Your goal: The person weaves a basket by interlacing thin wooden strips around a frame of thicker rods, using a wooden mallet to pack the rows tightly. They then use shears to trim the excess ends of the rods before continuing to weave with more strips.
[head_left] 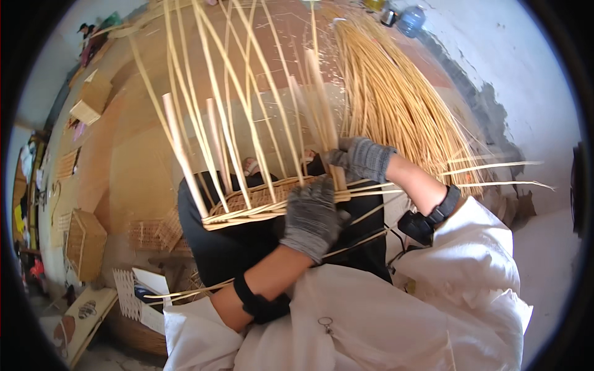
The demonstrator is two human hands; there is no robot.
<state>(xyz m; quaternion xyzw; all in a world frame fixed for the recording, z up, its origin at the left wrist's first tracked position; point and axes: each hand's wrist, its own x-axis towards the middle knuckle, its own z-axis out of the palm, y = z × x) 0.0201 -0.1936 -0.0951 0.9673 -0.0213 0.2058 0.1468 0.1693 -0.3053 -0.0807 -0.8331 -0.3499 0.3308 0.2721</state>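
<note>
A half-woven wicker basket (247, 213) rests across my lap, with a low woven wall and thick and thin stakes standing up from it. My left hand (312, 216), in a grey knitted glove, is closed over the woven edge near the basket's right end. Also gloved in grey, my right hand (364, 157) has its fingers bent against the thick corner stake (328, 117) there. Its fingertips are partly hidden by the stake. Loose wicker rods (495, 184) stick out to the right beneath my right forearm. More rod ends (192, 292) pass under my left forearm.
A large bundle of long rods (396, 93) lies on the floor at the right, beside the wall. Baskets (85, 244) and woven panels (148, 235) stand at the left. A water jug (411, 21) is at the far right. Another person (93, 40) shows at the far left.
</note>
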